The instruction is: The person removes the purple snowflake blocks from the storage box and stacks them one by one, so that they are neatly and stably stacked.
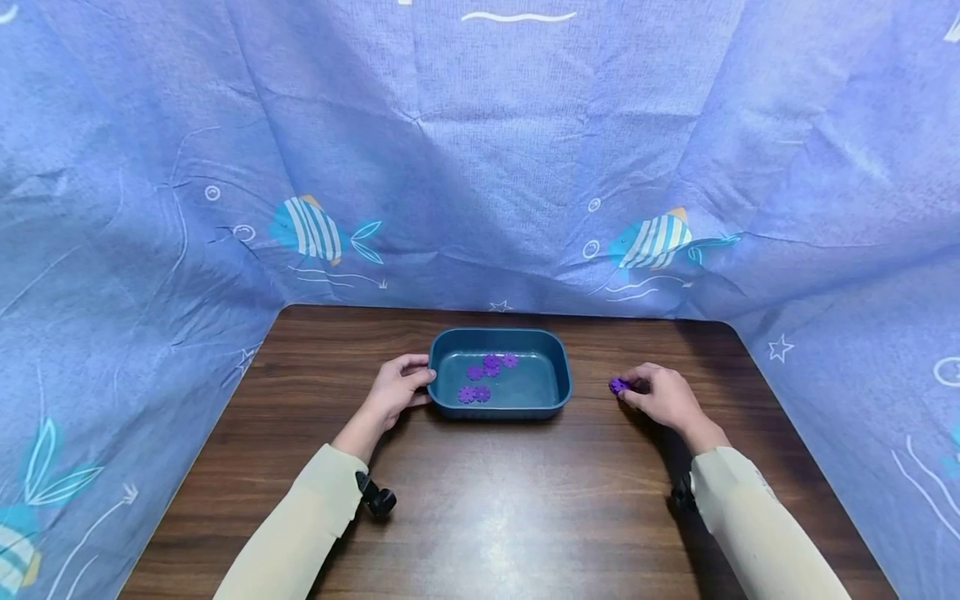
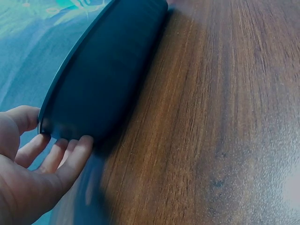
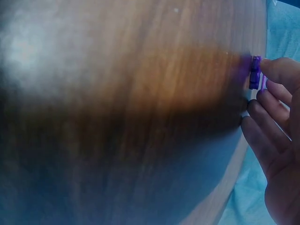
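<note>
A dark teal rectangular tub (image 1: 562,383) stands on the table, with several flat purple snowflake building discs (image 1: 476,373) lying loose on its floor. My left hand (image 1: 393,390) grips the tub's left end, the thumb at the rim and the fingers against the outer wall. From the left wrist view, the fingertips press that tub wall (image 2: 98,70) from outside. Off to the right of the tub, my right hand (image 1: 663,397) pinches purple snowflake building discs (image 1: 618,386) between thumb and fingers, close over the table. Edge-on in the right wrist view, the held purple piece (image 3: 254,72) shows beside a second thin purple edge.
The dark wood-grain table (image 1: 487,492) has rounded far corners. A blue curtain (image 1: 480,167) printed with fish hangs right behind its far edge and along both sides. Black camera mounts (image 1: 378,500) sit at the wrists, below pale sleeves.
</note>
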`<control>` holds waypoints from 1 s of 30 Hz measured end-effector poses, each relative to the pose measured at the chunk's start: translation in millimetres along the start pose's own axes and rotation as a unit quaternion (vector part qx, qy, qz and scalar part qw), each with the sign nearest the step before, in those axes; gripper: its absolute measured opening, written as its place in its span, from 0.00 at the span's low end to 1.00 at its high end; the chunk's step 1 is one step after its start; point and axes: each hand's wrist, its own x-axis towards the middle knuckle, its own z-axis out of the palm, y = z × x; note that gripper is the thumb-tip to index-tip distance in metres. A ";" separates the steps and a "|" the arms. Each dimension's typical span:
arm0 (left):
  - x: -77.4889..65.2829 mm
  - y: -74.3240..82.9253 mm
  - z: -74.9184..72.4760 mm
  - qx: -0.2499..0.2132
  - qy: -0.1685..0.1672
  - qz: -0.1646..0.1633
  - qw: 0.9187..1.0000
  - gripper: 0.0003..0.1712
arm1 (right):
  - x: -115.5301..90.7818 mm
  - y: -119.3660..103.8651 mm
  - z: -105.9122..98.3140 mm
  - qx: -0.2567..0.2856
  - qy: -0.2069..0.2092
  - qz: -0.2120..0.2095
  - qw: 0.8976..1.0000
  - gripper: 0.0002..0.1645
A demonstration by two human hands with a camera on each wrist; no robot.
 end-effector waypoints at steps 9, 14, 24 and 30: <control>0.2 -0.6 -0.5 0.003 0.001 0.000 1.000 0.26 | -1.3 -2.7 3.6 -0.031 0.013 -0.004 0.999 0.15; 0.2 -0.8 -0.4 0.001 0.001 -0.001 1.000 0.25 | 0.1 -4.0 3.6 -0.034 0.012 -0.002 0.999 0.15; 0.1 -1.6 -0.4 -0.002 -0.001 0.001 1.000 0.26 | 1.2 -5.8 4.1 -0.037 0.007 0.011 0.999 0.15; 1.1 -1.4 -0.4 0.000 -0.001 0.000 1.000 0.25 | 1.1 -6.6 4.4 -0.041 0.003 0.014 0.999 0.16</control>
